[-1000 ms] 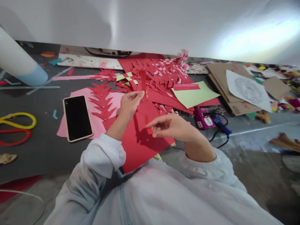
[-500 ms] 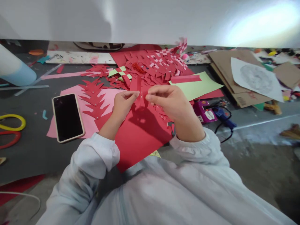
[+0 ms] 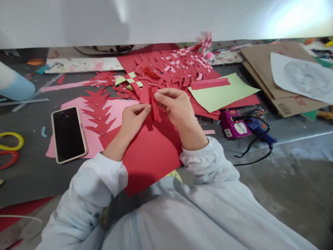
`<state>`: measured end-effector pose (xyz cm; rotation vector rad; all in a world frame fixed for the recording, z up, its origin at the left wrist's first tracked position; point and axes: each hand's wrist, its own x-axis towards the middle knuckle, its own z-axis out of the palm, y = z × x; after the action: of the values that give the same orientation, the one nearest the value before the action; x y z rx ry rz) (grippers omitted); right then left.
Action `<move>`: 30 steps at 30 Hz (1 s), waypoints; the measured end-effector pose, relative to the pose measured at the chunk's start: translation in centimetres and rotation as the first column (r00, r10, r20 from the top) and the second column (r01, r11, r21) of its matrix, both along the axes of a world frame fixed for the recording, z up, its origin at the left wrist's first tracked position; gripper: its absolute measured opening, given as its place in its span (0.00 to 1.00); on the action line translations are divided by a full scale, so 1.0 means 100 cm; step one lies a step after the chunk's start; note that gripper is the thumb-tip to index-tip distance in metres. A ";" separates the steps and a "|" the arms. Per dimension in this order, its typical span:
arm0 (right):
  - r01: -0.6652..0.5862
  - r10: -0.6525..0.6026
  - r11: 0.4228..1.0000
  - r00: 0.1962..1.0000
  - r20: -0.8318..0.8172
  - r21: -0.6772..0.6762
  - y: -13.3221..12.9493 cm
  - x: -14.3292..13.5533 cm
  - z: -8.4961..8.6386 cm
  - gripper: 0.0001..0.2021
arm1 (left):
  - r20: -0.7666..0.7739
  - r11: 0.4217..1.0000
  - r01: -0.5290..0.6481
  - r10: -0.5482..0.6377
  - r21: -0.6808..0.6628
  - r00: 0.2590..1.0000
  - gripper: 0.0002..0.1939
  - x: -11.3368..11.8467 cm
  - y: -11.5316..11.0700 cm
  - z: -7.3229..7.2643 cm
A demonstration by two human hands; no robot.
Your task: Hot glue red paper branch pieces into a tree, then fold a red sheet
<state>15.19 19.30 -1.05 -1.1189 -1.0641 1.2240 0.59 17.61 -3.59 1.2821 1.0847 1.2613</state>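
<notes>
A narrow red paper strip (image 3: pixel 155 111), bent into a loop, is held up over a large red paper sheet (image 3: pixel 153 158). My right hand (image 3: pixel 178 107) pinches the strip's upper part between thumb and fingers. Just to the left, my left hand (image 3: pixel 133 121) has its thumb and forefinger pressed together at the strip's edge. Behind both hands lies a heap of cut red paper pieces (image 3: pixel 171 78), with some pink-and-red woven parts. Left of my left hand, a row of spiky red paper pieces (image 3: pixel 100 114) rests on a pink sheet (image 3: pixel 118 106).
A phone (image 3: pixel 69 134) lies at left, near scissors (image 3: pixel 10 149). To the right are a light green sheet (image 3: pixel 221 95), a purple box (image 3: pixel 232 125), a blue glue gun (image 3: pixel 260 130) with a black cord, and cardboard (image 3: pixel 270 73). A white board (image 3: pixel 156 21) spans the back.
My right hand has moved left and closed on the strip, beside my left hand. The strip now shows as a loop. The camera view has shifted slightly to the right.
</notes>
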 end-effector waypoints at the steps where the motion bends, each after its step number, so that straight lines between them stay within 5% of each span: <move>1: -0.014 0.014 1.000 1.000 0.014 0.009 0.000 0.001 0.000 0.19 | -0.017 1.000 0.011 -0.011 0.007 1.000 0.15 0.000 0.000 0.000; 14: -0.068 0.061 0.997 0.990 0.123 0.049 -0.011 0.003 0.010 0.16 | -0.104 0.964 -0.108 0.136 0.242 0.985 0.10 -0.003 -0.003 0.007; 30: -0.107 0.101 0.993 0.988 0.115 0.048 -0.007 0.003 0.007 0.15 | -0.100 0.954 -0.146 0.177 0.260 0.979 0.11 -0.004 -0.003 0.007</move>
<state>15.54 18.59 -0.38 -1.1130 -1.2477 1.2182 0.20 17.33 -2.86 1.5019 1.1627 1.4973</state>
